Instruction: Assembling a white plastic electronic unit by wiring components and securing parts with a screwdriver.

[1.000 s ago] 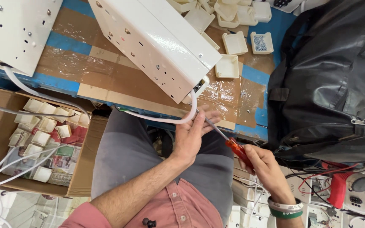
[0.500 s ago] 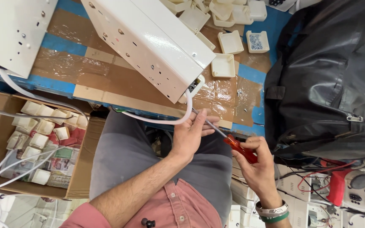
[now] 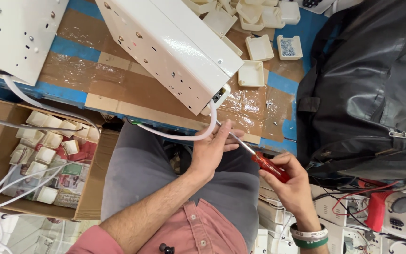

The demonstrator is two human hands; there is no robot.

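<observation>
- The red-handled metal screwdriver (image 3: pixel 258 157) sits clenched in my right hand (image 3: pixel 291 184), its tip up at the long white metal box (image 3: pixel 175 47).
- My left hand (image 3: pixel 212 148) grasps the white cable (image 3: pixel 184 136), fingertips beside the shaft.
- A black leather bag (image 3: pixel 372 94) lies right of that hand.

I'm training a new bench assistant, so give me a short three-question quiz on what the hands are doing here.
1. True or false: the right hand holds a red-handled screwdriver.
2. Which thing does the left hand grip?
A. the black leather bag
B. the white round cable
C. a small white plastic tray
3. Fill in: the screwdriver's metal shaft points toward the cable end of the long white metal ______.

Key
1. True
2. B
3. box; the tip itself is hidden behind the left hand's fingers.
</observation>
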